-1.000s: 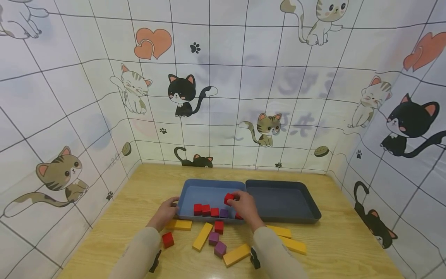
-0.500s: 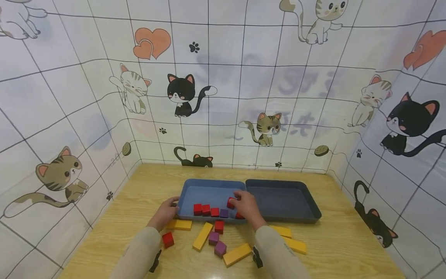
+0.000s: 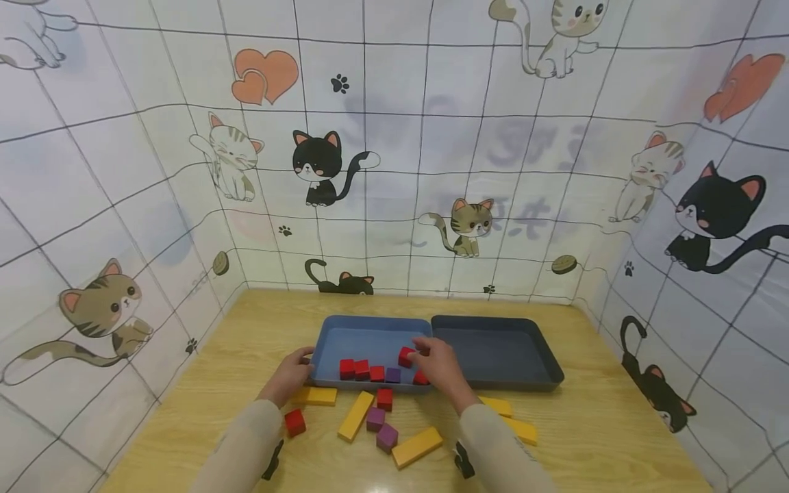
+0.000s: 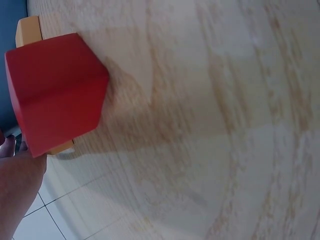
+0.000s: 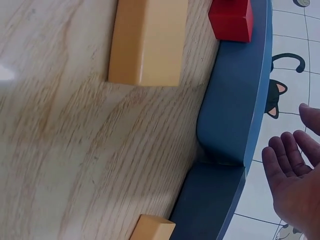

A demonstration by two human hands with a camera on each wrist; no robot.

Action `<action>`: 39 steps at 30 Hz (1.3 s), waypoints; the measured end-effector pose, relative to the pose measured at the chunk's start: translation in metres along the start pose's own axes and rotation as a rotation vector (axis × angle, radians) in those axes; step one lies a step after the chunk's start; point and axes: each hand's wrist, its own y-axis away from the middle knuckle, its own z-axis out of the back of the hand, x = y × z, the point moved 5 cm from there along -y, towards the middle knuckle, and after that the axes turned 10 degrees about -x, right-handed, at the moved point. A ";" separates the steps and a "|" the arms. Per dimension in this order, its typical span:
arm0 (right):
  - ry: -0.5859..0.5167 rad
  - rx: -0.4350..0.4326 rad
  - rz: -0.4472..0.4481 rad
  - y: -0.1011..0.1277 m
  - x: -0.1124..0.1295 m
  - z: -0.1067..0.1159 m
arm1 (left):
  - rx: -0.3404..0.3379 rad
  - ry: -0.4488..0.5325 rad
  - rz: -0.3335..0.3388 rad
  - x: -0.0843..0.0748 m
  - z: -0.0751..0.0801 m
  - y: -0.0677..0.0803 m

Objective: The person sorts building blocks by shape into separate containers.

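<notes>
Inside the blue tray (image 3: pixel 364 335), near its right end, lies a red cube (image 3: pixel 405 356). My right hand (image 3: pixel 440 366) is just to the right of that cube. In the right wrist view, the right hand's fingers (image 5: pixel 292 155) are relaxed, thumb apart, with nothing visible between them. My left hand (image 3: pixel 291 375) grips the tray's left rim; its fingertips are partly hidden. Along the tray's front wall sit several red cubes (image 3: pixel 361 370) and a purple cube (image 3: pixel 392 374). Another red cube (image 4: pixel 60 90) stands on the table near the left wrist.
A dark grey tray (image 3: pixel 496 349) adjoins the blue one on the right. In front lie several yellow blocks (image 3: pixel 417 447), a red cube (image 3: pixel 385 399) and purple cubes (image 3: pixel 387 437) on the wooden table (image 3: pixel 592 438). Cat-patterned walls enclose the table's back and sides.
My right hand has lowered the red cube into the blue tray, let go of it and drawn slightly right. The left hand has stayed at the tray's left edge.
</notes>
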 end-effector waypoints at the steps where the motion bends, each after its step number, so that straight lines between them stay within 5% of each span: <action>1: 0.005 -0.003 0.005 0.000 0.000 0.001 | 0.002 -0.001 -0.003 0.000 0.000 0.000; 39: -0.034 0.143 0.084 0.063 0.007 -0.006 | 0.009 -0.003 -0.005 -0.003 0.000 0.000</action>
